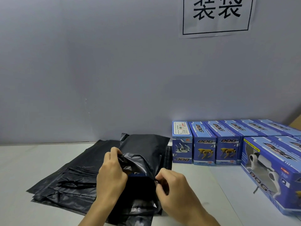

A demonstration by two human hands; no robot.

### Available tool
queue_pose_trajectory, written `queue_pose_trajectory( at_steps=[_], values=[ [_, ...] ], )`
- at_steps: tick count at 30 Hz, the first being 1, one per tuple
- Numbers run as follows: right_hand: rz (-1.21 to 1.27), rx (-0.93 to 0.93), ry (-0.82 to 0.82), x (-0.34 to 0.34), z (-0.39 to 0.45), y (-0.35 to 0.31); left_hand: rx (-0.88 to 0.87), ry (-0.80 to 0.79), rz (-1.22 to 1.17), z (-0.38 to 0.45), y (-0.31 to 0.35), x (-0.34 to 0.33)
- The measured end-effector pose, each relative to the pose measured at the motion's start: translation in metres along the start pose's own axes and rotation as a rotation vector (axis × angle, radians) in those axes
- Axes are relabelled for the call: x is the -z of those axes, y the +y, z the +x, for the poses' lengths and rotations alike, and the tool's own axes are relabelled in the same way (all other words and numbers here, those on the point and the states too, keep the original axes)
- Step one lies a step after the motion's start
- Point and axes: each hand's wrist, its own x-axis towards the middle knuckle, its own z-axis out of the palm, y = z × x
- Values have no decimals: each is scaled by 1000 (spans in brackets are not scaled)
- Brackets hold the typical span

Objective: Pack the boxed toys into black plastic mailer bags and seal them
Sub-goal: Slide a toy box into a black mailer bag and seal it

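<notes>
My workplace is a packing station in a small warehouse or order-fulfilment room. I stand at a plain white table [32, 160] set against a bare grey wall [97, 62], on which hangs a printed paper sign [216, 15] with two large Chinese characters inside a black frame. The stock shows the trade: many identical blue toy boxes [228, 144] marked "DOG" stand in rows at my right, a stack of flat black mailer bags [68, 181] lies at my left, and the edge of a brown cardboard carton [295, 123] shows at far right.
</notes>
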Motion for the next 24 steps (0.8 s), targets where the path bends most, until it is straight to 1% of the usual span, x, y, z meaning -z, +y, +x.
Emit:
queue_pose_trajectory(
  at_steps=[2,5,6,7,11,13,15,17,19,21,24],
  values=[
    [9,-69,15,1,0,3,-4,-100,-22,3,-2,4],
    [43,-180,42,4,1,9,75,-298,-116,14,-12,11],
    [58,-211,33,5,1,10,91,-332,-110,16,-15,12],
    [77,-233,20,4,1,10,88,-323,-88,17,-16,12],
    [110,-251,15,-1,2,13,86,-159,-84,11,-12,8],
    [89,-267,52,-1,2,15,84,-58,-106,7,-8,3],
    [72,-286,125,1,3,19,76,-9,-90,2,-5,-2],
    [87,-310,199,6,3,22,57,-35,-55,-3,-1,-7],
    [113,-345,225,11,3,26,17,-86,-31,-4,1,-8],
    [143,-366,204,15,4,29,-43,-145,-43,0,-2,-3],
    [154,-331,103,22,5,30,-187,-299,-208,10,-6,13]
  ],
)
